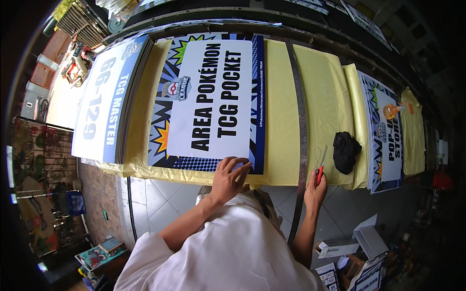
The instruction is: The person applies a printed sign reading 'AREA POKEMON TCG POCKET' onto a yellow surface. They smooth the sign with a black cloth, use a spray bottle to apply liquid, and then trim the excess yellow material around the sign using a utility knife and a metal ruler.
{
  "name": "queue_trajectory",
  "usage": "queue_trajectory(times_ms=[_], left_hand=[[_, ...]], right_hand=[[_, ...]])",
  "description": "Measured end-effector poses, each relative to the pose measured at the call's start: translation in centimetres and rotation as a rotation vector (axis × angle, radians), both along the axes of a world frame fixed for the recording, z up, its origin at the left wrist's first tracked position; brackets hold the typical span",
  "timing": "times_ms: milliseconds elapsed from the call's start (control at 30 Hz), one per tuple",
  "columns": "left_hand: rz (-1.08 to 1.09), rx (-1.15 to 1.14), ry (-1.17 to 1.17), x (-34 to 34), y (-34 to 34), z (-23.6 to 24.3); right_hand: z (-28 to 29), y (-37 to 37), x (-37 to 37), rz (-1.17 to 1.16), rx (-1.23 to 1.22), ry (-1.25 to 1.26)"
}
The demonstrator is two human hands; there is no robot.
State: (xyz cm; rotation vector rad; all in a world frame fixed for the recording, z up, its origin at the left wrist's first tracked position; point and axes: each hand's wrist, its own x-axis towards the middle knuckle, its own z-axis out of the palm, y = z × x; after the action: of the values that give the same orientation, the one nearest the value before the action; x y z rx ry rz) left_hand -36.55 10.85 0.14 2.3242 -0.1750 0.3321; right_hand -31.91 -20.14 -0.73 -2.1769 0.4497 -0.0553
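A large printed sign (213,102) with a white panel, bold black lettering and a dark blue border lies on the yellow-covered table in front of me. My left hand (230,179) rests at its near edge, fingers bent and somewhat apart, fingertips touching the border; its thumb is partly hidden. To the right, at the table's near edge, my right hand (315,190) is closed around a red-handled cutter knife (320,175), its narrow blade pointing away from me. A thin loop of thread or wire shows beside the blade. A crumpled black cloth (346,152) lies just right of the knife.
A stack of white and blue signs (104,102) stands on the left of the table. A dark metal strip (300,97) crosses the yellow covering (320,82). More signs (381,136) with an orange tape dispenser (391,111) lie at right. Boxes (337,248) sit below right.
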Motion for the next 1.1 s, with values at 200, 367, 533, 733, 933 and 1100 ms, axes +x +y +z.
queue_trajectory(times_ms=[200, 367, 533, 733, 933, 1100], left_hand=[[-0.142, 0.198, 0.006, 1.0, -3.2, -1.4], [-0.155, 0.207, 0.016, 1.6, -4.0, -2.1], [-0.134, 0.242, 0.125, 1.3, -4.1, -2.4], [-0.122, 0.225, 0.123, 1.3, -4.0, -2.0], [-0.121, 0.196, 0.133, 1.5, -3.7, -1.5], [-0.116, 0.094, 0.158, 2.2, -3.1, -0.2]], right_hand=[[2.4, 1.3, -0.2, 0.046, -0.147, -0.021], [2.4, 0.5, 1.3, 0.053, -0.184, -0.053], [1.0, -1.0, 3.2, 0.103, -0.273, -0.038], [0.3, -0.5, 6.1, 0.092, -0.353, -0.032], [-0.1, -0.3, 8.9, 0.098, -0.334, -0.009], [-1.5, -0.5, 9.3, 0.07, -0.37, -0.028]])
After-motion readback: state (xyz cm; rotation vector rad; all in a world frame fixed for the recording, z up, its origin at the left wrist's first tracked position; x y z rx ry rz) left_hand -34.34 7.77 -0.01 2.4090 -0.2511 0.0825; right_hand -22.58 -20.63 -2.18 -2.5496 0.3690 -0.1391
